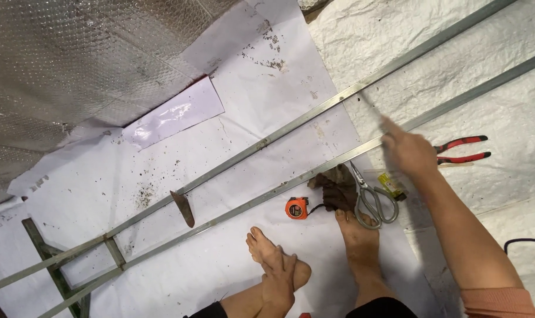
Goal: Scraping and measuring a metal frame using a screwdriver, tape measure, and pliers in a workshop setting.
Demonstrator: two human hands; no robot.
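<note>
My right hand (410, 152) reaches out over the nearer of two long metal strips (314, 171), fingers closed around a thin stick-like tool (373, 109) that is blurred by motion. My left hand (279, 281) rests flat on my bare left foot (267, 247), holding nothing. My right foot (355, 235) stands beside tin snips (370, 200) and a dark glove (337, 187). An orange tape measure (297, 208) lies just left of the glove. The farther metal strip (291, 126) runs parallel above.
Red-handled pliers (463, 149) lie right of my right hand. A rusty trowel-like blade (184, 207) leans between the strips. A green metal frame (55, 265) sits at lower left. Silver bubble insulation (73, 59) covers the upper left; white sheeting lies underneath.
</note>
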